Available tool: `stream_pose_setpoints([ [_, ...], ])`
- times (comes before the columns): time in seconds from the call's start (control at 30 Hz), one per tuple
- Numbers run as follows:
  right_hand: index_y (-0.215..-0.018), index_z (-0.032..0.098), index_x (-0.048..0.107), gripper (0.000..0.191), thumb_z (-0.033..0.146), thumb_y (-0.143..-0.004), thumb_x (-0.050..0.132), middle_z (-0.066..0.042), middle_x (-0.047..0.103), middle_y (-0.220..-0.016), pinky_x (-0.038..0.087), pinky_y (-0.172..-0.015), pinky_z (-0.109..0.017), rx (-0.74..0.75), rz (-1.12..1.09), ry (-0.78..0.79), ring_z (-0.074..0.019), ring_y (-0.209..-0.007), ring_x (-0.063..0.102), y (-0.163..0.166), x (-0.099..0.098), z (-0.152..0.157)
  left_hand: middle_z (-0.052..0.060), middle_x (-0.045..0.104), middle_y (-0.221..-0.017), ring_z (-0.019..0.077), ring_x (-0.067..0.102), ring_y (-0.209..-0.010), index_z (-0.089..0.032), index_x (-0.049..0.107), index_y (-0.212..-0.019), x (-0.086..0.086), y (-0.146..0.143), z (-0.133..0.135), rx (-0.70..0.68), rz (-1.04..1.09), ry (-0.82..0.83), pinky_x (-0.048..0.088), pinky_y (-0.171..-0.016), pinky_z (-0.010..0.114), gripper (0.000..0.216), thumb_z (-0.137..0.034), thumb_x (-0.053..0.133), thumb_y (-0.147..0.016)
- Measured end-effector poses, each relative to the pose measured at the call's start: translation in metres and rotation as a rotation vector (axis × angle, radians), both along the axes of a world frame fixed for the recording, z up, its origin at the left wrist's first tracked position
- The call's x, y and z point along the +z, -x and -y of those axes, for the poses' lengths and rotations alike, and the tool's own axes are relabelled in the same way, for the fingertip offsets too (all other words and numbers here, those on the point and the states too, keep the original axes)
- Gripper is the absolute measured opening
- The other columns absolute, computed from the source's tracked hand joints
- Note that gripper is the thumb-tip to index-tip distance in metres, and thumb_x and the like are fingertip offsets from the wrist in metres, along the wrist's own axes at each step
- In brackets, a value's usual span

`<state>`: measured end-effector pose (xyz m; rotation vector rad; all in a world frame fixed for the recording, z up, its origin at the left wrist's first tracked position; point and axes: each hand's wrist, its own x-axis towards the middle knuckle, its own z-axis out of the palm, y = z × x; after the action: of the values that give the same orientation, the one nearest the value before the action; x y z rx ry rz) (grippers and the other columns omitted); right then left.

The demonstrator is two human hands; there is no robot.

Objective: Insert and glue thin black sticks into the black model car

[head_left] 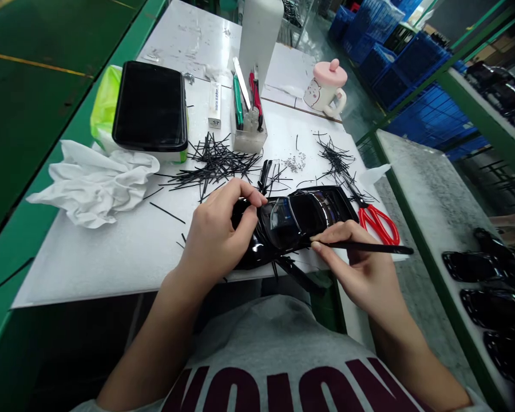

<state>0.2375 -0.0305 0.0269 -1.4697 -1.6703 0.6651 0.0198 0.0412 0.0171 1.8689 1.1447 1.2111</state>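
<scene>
A glossy black model car (311, 210) sits on the white work surface in front of me, its doors swung out on both sides. My left hand (223, 229) is curled over the car's hood, thumb and index finger close together by the windscreen. Pinched in my right hand (360, 257) is a slim black pen-like tool (377, 248), which lies across the fingers. Its tip is at the near side of the car's roof, partly hidden by the fingertips. Red-handled scissors (380, 224) lie just beyond this hand.
Thin black strips (217, 163) are piled behind the car. A tool holder (249, 140), a phone-like black device (151, 106), crumpled white tissue (98, 183) and a lidded mug (326, 88) stand around. Black car bodies (495, 306) rest on the right-hand shelf.
</scene>
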Motion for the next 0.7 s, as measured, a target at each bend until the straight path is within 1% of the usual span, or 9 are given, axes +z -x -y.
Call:
stream_pose_setpoints([
  [0.1, -0.084, 0.024, 0.062, 0.015, 0.011, -0.088, 0.067, -0.001, 0.068, -0.089, 0.052, -0.076, -0.03, 0.002, -0.055, -0.017, -0.0174, -0.087, 0.065, -0.001, 0.002, 0.001, -0.001, 0.068, -0.096, 0.0162, 0.066, -0.094, -0.021, 0.051, -0.087, -0.001, 0.0, -0.001, -0.011, -0.029, 0.002, 0.048, -0.087, 0.03, 0.018, -0.004, 0.052, -0.088],
  [0.23, -0.085, 0.024, 0.063, 0.017, 0.008, -0.085, 0.069, 0.0, 0.066, -0.087, 0.053, -0.077, -0.031, -0.075, -0.186, -0.076, -0.0176, -0.087, 0.066, -0.002, 0.01, 0.003, 0.001, 0.068, -0.103, 0.019, 0.064, -0.1, -0.021, 0.052, -0.091, -0.005, 0.001, -0.003, -0.029, -0.12, -0.019, 0.046, -0.089, 0.032, 0.015, -0.006, 0.052, -0.089],
  [0.3, -0.085, 0.024, 0.063, 0.018, 0.008, -0.084, 0.07, -0.001, 0.067, -0.087, 0.054, -0.078, -0.031, -0.075, -0.197, -0.078, -0.018, -0.087, 0.066, -0.003, 0.011, 0.004, 0.002, 0.068, -0.104, 0.0192, 0.063, -0.101, -0.02, 0.052, -0.091, -0.006, 0.002, -0.004, -0.031, -0.153, -0.026, 0.045, -0.09, 0.032, 0.016, -0.005, 0.052, -0.088],
  [0.43, -0.087, 0.023, 0.063, 0.019, 0.006, -0.084, 0.069, -0.002, 0.068, -0.089, 0.054, -0.078, -0.032, -0.018, -0.151, -0.088, -0.0182, -0.088, 0.067, -0.006, 0.003, 0.008, 0.002, 0.068, -0.105, 0.0185, 0.062, -0.101, -0.02, 0.052, -0.091, -0.005, 0.002, -0.004, -0.031, -0.169, -0.028, 0.044, -0.091, 0.03, 0.016, -0.004, 0.051, -0.088],
  [0.57, -0.09, 0.023, 0.063, 0.023, 0.002, -0.082, 0.07, -0.001, 0.069, -0.093, 0.055, -0.08, -0.031, -0.009, -0.139, -0.139, -0.0178, -0.091, 0.068, -0.008, -0.008, 0.013, 0.002, 0.068, -0.104, 0.0183, 0.062, -0.101, -0.02, 0.052, -0.091, -0.005, 0.001, -0.004, -0.036, -0.175, -0.03, 0.044, -0.09, 0.029, 0.016, -0.004, 0.051, -0.088],
  [0.7, -0.092, 0.023, 0.062, 0.026, 0.001, -0.082, 0.069, -0.001, 0.069, -0.094, 0.055, -0.082, -0.03, -0.005, -0.115, -0.143, -0.017, -0.093, 0.068, -0.008, -0.011, 0.014, 0.002, 0.067, -0.103, 0.0186, 0.062, -0.1, -0.02, 0.052, -0.091, -0.005, 0.001, -0.004, -0.032, -0.185, -0.038, 0.044, -0.089, 0.03, 0.015, -0.005, 0.051, -0.088],
])
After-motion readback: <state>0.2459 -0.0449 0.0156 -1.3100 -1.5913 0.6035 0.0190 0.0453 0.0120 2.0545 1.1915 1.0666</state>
